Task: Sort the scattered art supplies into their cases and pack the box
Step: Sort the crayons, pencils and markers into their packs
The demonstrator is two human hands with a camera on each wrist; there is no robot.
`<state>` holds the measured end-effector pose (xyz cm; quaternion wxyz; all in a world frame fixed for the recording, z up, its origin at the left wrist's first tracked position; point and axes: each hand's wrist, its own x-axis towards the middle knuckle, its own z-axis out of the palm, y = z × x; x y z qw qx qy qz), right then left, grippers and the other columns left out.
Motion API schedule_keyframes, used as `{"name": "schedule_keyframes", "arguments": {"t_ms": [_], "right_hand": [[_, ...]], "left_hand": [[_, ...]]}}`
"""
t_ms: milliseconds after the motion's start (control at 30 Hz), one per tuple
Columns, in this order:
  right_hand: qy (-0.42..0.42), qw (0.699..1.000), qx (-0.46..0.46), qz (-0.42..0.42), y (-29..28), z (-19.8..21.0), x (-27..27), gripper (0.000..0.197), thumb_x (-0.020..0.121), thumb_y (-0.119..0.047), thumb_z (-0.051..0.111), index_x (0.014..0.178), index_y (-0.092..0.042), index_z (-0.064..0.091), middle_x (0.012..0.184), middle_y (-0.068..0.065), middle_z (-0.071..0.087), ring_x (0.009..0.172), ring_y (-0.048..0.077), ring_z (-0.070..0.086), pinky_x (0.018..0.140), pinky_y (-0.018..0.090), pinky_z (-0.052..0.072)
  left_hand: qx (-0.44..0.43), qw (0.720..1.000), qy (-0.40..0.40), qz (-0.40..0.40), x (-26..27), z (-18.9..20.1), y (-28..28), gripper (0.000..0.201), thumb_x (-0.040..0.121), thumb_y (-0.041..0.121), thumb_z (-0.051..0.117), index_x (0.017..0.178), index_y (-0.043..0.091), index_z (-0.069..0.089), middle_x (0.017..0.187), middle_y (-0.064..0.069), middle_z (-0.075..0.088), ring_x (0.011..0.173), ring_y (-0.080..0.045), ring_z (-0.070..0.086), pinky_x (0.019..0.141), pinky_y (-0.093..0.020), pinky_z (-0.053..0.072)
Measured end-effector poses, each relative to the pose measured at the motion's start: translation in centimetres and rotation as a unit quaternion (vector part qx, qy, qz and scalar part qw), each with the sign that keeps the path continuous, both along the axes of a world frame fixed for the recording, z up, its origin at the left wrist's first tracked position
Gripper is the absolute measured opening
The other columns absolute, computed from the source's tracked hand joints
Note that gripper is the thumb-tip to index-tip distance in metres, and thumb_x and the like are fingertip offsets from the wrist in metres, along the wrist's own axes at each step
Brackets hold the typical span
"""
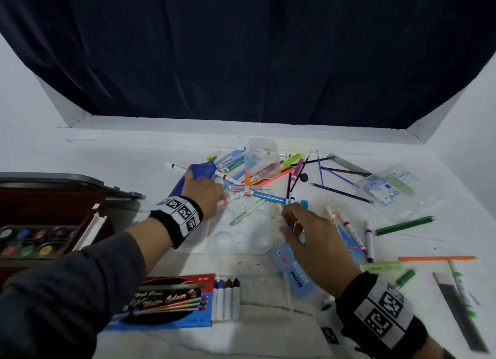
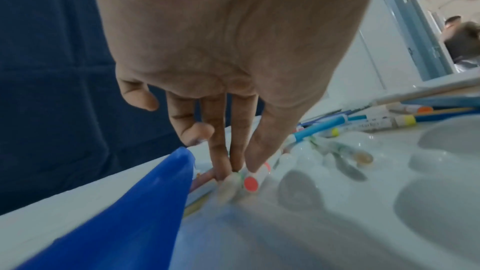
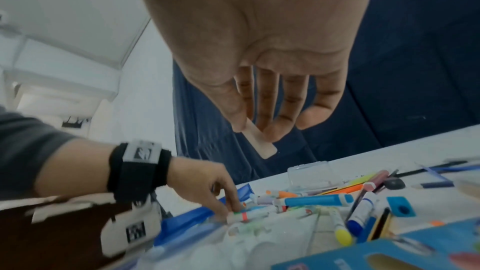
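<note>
1. Centre of the head view: the pile of markers [image 1: 249, 176] sprawls over the white table [image 1: 134, 154], spilling onto the white palette [image 1: 241, 229] just below it.
2. Left hand [image 1: 204, 192] is down at the pile's left edge, fingertips [image 2: 249, 163] pinching a white marker with a red end cap [image 2: 251, 184]; a blue pouch [image 1: 198, 170] lies right beside that hand.
3. Right hand [image 1: 314, 235] hovers lower right of the pile, over the blue NEON case [image 1: 295, 272], fingers loosely spread, holding nothing I can make out.
4. Lower centre: the water colour pen box [image 1: 166, 302], four pens [image 1: 226, 299] poking out.
5. Far left: the open brown box [image 1: 53, 197] with a paint set [image 1: 29, 240] inside.
6. Right side: more loose markers [image 1: 359, 235], a green stick [image 1: 405, 225], a clear packet [image 1: 386, 186].
</note>
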<state>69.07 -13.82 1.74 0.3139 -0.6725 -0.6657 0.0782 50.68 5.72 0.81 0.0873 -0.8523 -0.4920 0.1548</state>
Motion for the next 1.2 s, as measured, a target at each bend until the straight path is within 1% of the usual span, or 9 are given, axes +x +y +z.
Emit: {"name": "schedule_keyframes", "arguments": {"t_ms": [133,333,533,667,833,933,1033,1133,1200], "right_hand": [[0.124,0.992,0.012,-0.032,-1.1,0.5,-0.8,0.011,0.094,-0.022,0.063,0.095,-0.029,0.055,0.077,-0.017,0.061,0.077,-0.001,0.06,0.063,0.009,0.044],[0.206,0.977,0.002,-0.057,-1.5,0.1,-1.1,0.011,0.091,-0.023,0.066,0.1,-0.027,0.061,0.085,-0.017,0.066,0.085,-0.002,0.062,0.068,0.01,0.046],[0.243,0.969,-0.003,-0.042,-1.5,0.8,-1.1,0.014,0.091,-0.023,0.068,0.095,-0.032,0.059,0.084,-0.017,0.067,0.087,0.0,0.062,0.07,0.013,0.05],[0.259,0.966,-0.021,-0.013,-1.5,0.4,-1.7,0.014,0.09,-0.022,0.068,0.094,-0.032,0.059,0.085,-0.017,0.068,0.084,0.004,0.065,0.071,0.022,0.054],[0.286,0.951,-0.118,0.01,-1.8,-1.6,-3.1,0.025,0.088,-0.018,0.072,0.099,-0.033,0.055,0.077,-0.002,0.071,0.07,0.01,0.07,0.07,0.041,0.058],[0.291,0.94,-0.175,0.026,-2.1,-2.6,-3.8,0.025,0.087,-0.016,0.072,0.102,-0.028,0.057,0.074,0.004,0.071,0.066,0.015,0.071,0.067,0.043,0.059],[0.308,0.928,-0.21,0.033,-2.1,-3.5,-4.3,0.018,0.089,-0.013,0.07,0.099,-0.021,0.058,0.075,0.008,0.071,0.064,0.024,0.071,0.064,0.043,0.061],[0.33,0.909,-0.249,0.041,-2.1,-4.2,-4.8,0.011,0.093,-0.008,0.064,0.101,-0.013,0.058,0.081,0.017,0.068,0.065,0.029,0.071,0.061,0.037,0.061],[0.329,0.906,-0.263,0.052,-2.2,-4.6,-5.0,0.009,0.094,-0.007,0.062,0.101,-0.011,0.057,0.081,0.018,0.069,0.066,0.03,0.071,0.065,0.042,0.062]], "left_hand": [[-0.02,1.0,-0.021,0.0,0.0,-1.0,1.0,0.015,0.094,0.027,0.053,0.106,0.035,0.058,0.1,0.008,0.062,0.103,-0.019,0.061,0.113,-0.051,0.022],[-0.076,0.993,-0.094,-0.01,-0.6,-1.5,1.8,0.032,0.092,0.014,0.057,0.115,0.038,0.059,0.117,0.008,0.063,0.115,-0.016,0.057,0.116,-0.052,0.017],[-0.087,0.972,-0.219,-0.021,-2.5,0.0,0.9,0.033,0.093,0.009,0.057,0.121,0.026,0.06,0.108,0.001,0.056,0.106,-0.027,0.058,0.086,-0.03,0.042],[-0.087,0.892,-0.444,-0.008,-4.3,2.4,-3.3,0.019,0.084,0.023,0.079,0.1,0.026,0.069,0.088,0.004,0.062,0.077,-0.016,0.06,0.062,-0.007,0.038],[-0.179,0.791,-0.583,0.057,-5.9,1.8,-10.7,0.025,0.071,0.026,0.088,0.093,0.029,0.076,0.07,0.001,0.07,0.063,-0.005,0.065,0.067,-0.015,0.051],[-0.217,0.805,-0.547,0.079,-6.1,-0.5,-14.2,0.023,0.076,0.028,0.085,0.098,0.031,0.077,0.074,0.009,0.074,0.069,-0.002,0.07,0.07,-0.015,0.053],[-0.238,0.826,-0.507,0.057,-6.2,-2.5,-15.7,0.019,0.081,0.028,0.082,0.099,0.022,0.079,0.067,0.014,0.072,0.064,-0.005,0.068,0.064,-0.016,0.051],[-0.237,0.853,-0.463,0.036,-6.1,-2.9,-16.2,0.015,0.083,0.031,0.08,0.095,0.022,0.078,0.069,0.011,0.073,0.069,-0.006,0.069,0.072,-0.021,0.053],[-0.236,0.861,-0.45,0.038,-5.9,-2.8,-16.3,0.019,0.082,0.032,0.081,0.098,0.024,0.077,0.072,0.008,0.073,0.069,-0.004,0.068,0.07,-0.018,0.053]]}}
